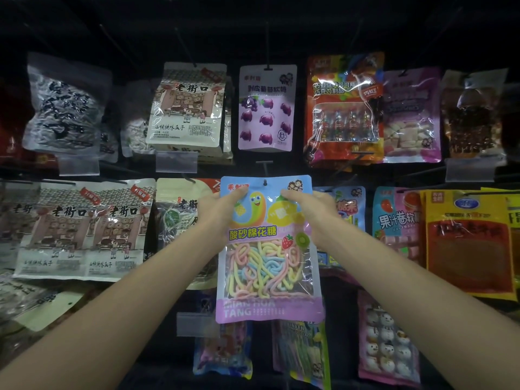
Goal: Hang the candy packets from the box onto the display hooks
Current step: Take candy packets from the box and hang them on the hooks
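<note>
While the packet (267, 249) is up at the middle row, this reads as the threading step. Its hang hole (264, 182) sits right at the tip of the hook (264, 168). Can't tell whether the tip is already through or only lined up. Packet is upright and square to the rack, between a seed bag (180, 220) on the left and a blue bag (347, 204) on the right, below the grape packet (266, 108). Box not in view.

Next move, my read: push the top edge straight back so the hole rides onto the rod, then release both hands. That needs the top kept flat, since soft film will likely buckle around the hole if the corners get squeezed inward.

Pose: both forearms reach up and forward from the bottom corners of the view, converging on the packet. Left hand (218, 208) pinches the upper left corner, thumb (238, 195) on the front face, fingers hidden behind. Right hand (315, 205) mirrors it on the upper right corner. Neither hand touches the hook.
</note>
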{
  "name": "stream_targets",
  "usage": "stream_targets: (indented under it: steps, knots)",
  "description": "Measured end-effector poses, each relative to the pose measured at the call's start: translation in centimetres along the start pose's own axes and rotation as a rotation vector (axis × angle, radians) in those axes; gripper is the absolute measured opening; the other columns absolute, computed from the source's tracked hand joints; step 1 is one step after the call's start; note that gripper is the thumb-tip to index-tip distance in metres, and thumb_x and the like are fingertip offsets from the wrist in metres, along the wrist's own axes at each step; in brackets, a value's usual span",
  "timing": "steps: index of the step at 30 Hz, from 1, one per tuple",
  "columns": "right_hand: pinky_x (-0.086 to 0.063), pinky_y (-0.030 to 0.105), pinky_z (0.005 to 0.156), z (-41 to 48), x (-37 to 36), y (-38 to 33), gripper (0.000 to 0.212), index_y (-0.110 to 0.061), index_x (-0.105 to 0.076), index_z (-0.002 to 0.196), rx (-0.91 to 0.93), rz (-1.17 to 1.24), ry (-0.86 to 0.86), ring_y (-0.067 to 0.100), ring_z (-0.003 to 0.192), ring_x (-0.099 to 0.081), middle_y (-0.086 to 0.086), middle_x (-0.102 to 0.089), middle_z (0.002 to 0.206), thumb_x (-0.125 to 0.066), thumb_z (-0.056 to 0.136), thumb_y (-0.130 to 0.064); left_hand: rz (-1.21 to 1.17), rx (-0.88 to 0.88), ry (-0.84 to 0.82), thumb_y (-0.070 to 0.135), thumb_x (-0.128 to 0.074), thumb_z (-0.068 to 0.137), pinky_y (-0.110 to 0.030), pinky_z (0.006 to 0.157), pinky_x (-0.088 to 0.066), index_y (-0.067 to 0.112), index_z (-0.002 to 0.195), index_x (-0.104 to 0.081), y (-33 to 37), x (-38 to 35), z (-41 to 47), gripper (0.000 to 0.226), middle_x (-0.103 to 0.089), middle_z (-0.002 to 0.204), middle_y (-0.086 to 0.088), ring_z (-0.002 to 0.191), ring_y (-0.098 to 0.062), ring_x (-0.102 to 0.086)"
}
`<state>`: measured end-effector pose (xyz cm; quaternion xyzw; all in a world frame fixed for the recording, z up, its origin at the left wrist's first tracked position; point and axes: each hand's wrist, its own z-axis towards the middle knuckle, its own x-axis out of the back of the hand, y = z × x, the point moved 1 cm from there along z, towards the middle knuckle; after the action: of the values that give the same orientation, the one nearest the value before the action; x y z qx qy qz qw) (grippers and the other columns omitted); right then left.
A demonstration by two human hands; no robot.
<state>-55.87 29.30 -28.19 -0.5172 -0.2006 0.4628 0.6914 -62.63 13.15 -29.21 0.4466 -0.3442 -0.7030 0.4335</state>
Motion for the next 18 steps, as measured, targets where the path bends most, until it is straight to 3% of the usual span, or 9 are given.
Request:
stream_targets:
  steps: [4, 7, 10, 12, 14, 16, 18]
  knots:
    - [-0.049, 0.017, 0.046, -1.0, 0.9, 0.8, 0.016, -0.015, -0.068, 0.086, 0.013, -0.086, -0.031, 0.01, 0.062, -0.064, -0.001, -0.073, 0.084, -0.079, 0.093, -0.023, 0.09, 0.009, -0.045, 0.031, -0.082, 0.091, -0.048, 0.076, -0.066, 0.012, 0.111, -0.074, -1.4, 1.2, -0.8, 0.028, -0.082, 0.089, -0.008, 0.08, -0.031, -0.08]
    - [-0.049, 0.023, 0.062, -1.9, 2.0, 2.9, 0.028, -0.018, -0.066, 0.109, 0.067, -0.242, -0.092, 0.007, 0.083, -0.068, -0.002, -0.076, 0.105, -0.08, 0.09, -0.034, 0.233, -0.059, -0.081, 0.033, -0.078, 0.094, -0.032, 0.056, -0.062, 0.016, 0.117, -0.067, -3.0, 2.5, -2.4, 0.031, -0.082, 0.093, -0.002, 0.072, -0.021, -0.08]
    - [-0.055, 0.039, 0.085, -3.0, 3.3, 5.5, 0.072, -0.035, -0.043, 0.136, 0.131, -0.431, -0.062, 0.013, 0.103, -0.067, -0.007, -0.065, 0.13, -0.082, 0.077, -0.046, 0.444, -0.19, -0.089, 0.039, -0.08, 0.09, -0.037, 0.069, -0.063, 0.027, 0.129, -0.051, -4.7, 3.9, -4.4, 0.05, -0.078, 0.105, 0.004, 0.077, -0.011, -0.079]
    - [-0.057, 0.041, 0.086, -4.3, 3.8, 6.7, 0.093, -0.045, -0.022, 0.152, 0.197, -0.499, -0.055, 0.013, 0.107, -0.064, -0.012, -0.053, 0.144, -0.08, 0.08, -0.037, 0.539, -0.264, -0.112, 0.038, -0.079, 0.091, -0.027, 0.072, -0.059, 0.041, 0.14, -0.035, -6.0, 4.6, -5.3, 0.065, -0.072, 0.113, 0.012, 0.086, -0.005, -0.077]
    - [-0.052, 0.041, 0.097, -5.6, 4.1, 7.7, 0.101, -0.049, -0.007, 0.157, 0.306, -0.588, -0.053, 0.015, 0.119, -0.059, -0.011, -0.044, 0.156, -0.078, 0.086, -0.034, 0.653, -0.354, -0.102, 0.038, -0.08, 0.09, -0.021, 0.079, -0.051, 0.049, 0.149, -0.023, -7.2, 5.1, -6.1, 0.083, -0.066, 0.124, 0.018, 0.103, -0.002, -0.07]
    - [-0.043, 0.037, 0.098, -6.6, 3.9, 8.6, 0.102, -0.046, -0.001, 0.161, 0.365, -0.665, -0.07, 0.018, 0.131, -0.051, -0.011, -0.031, 0.165, -0.076, 0.092, -0.034, 0.737, -0.429, -0.094, 0.042, -0.08, 0.087, -0.028, 0.092, -0.047, 0.047, 0.157, -0.018, -8.2, 5.3, -6.2, 0.094, -0.057, 0.141, 0.016, 0.125, -0.007, -0.059]
    - [-0.043, 0.038, 0.1, -6.9, 3.3, 9.0, 0.104, -0.042, 0.004, 0.164, 0.382, -0.72, -0.064, 0.024, 0.142, -0.044, -0.007, -0.026, 0.165, -0.074, 0.095, -0.033, 0.809, -0.44, -0.072, 0.05, -0.073, 0.088, -0.033, 0.104, -0.043, 0.041, 0.162, -0.02, -8.7, 5.2, -6.1, 0.092, -0.049, 0.151, 0.011, 0.136, -0.011, -0.05]
